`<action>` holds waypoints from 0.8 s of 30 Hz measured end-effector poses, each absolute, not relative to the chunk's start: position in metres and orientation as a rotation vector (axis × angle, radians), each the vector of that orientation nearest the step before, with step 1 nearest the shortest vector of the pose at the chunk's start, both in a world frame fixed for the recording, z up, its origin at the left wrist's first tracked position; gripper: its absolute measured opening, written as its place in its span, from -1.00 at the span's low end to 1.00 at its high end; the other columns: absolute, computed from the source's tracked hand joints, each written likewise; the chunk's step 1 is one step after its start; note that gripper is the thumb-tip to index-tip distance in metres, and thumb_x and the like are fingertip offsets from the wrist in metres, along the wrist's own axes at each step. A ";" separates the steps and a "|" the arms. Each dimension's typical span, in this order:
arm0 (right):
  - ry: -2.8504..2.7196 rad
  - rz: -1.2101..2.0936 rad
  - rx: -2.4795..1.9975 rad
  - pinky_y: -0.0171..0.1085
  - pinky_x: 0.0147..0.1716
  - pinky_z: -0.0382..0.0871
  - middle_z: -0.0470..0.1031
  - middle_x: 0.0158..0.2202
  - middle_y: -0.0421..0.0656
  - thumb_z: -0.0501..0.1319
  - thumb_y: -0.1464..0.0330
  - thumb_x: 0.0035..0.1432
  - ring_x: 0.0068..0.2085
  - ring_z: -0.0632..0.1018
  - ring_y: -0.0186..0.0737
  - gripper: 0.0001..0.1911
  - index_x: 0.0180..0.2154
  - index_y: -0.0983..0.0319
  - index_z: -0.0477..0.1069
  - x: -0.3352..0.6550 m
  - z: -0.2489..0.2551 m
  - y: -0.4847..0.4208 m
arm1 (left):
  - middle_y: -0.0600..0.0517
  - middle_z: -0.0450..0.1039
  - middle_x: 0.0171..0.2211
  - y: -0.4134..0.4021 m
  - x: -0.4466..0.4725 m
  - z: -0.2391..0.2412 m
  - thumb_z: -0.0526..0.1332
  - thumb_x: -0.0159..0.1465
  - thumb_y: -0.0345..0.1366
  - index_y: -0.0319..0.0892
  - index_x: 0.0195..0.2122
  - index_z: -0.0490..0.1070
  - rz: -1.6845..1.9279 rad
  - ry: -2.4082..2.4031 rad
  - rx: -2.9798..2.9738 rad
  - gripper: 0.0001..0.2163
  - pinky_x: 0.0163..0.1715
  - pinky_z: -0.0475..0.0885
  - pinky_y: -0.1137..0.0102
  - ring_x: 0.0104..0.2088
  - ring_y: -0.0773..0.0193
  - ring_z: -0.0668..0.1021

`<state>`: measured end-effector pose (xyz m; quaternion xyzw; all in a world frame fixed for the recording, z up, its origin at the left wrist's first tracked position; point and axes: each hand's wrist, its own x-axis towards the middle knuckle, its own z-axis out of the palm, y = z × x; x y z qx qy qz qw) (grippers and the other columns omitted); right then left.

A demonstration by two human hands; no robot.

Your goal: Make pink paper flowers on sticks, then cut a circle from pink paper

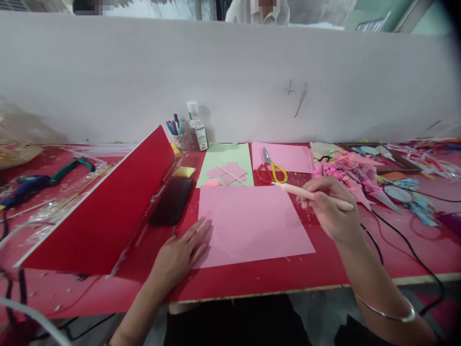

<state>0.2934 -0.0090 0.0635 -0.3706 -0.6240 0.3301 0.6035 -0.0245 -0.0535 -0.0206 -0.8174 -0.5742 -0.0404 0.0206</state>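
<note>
A pink paper sheet (252,223) lies flat on the red table (252,278) in front of me. My left hand (182,254) rests flat on the sheet's left edge with fingers stretched out. My right hand (331,209) is closed around a pale pink pen (309,193), held just off the sheet's upper right corner, tip pointing left. Beyond the sheet lie pink cut-out pieces with a thin wooden stick (230,174) on a light green sheet (225,161).
Yellow and red scissors (272,170) lie on another pink sheet (283,157). A black phone (171,202), a tilted red board (104,206), a pen cup (180,134), a bottle (197,127), a glue gun (25,187), pink craft clutter (345,170) and black cables (403,240) surround it. A white partition (230,77) stands behind; people sit beyond it.
</note>
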 end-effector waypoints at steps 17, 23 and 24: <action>-1.554 0.776 -1.377 -0.36 -0.45 0.29 0.37 -0.47 -0.19 0.10 0.40 0.05 -0.43 0.41 -0.29 -0.95 -0.41 0.23 0.32 0.262 -0.030 -0.075 | -0.12 0.03 0.16 -0.074 -0.002 -0.020 -0.13 0.25 -0.21 -0.20 0.13 0.09 0.151 -1.773 -2.420 -0.57 -0.37 0.39 0.22 -0.48 0.19 0.53; -1.629 0.878 -1.360 -0.37 -0.52 0.29 0.39 -0.50 -0.21 0.12 0.45 -0.01 -0.51 0.41 -0.31 -0.92 -0.38 0.21 0.33 0.235 -0.024 -0.094 | -0.23 0.07 0.14 -0.085 0.017 -0.014 -0.17 0.25 -0.21 -0.27 0.11 0.12 0.280 -1.877 -2.310 -0.56 -0.41 0.39 0.24 -0.56 0.22 0.51; -1.642 0.881 -1.365 -0.38 -0.56 0.26 0.37 -0.55 -0.24 0.12 0.45 -0.01 -0.55 0.39 -0.34 -0.95 -0.41 0.21 0.32 0.230 -0.024 -0.097 | -0.25 0.06 0.14 -0.085 0.020 -0.014 -0.18 0.26 -0.21 -0.28 0.11 0.12 0.291 -1.884 -2.300 -0.56 -0.42 0.39 0.24 -0.56 0.22 0.52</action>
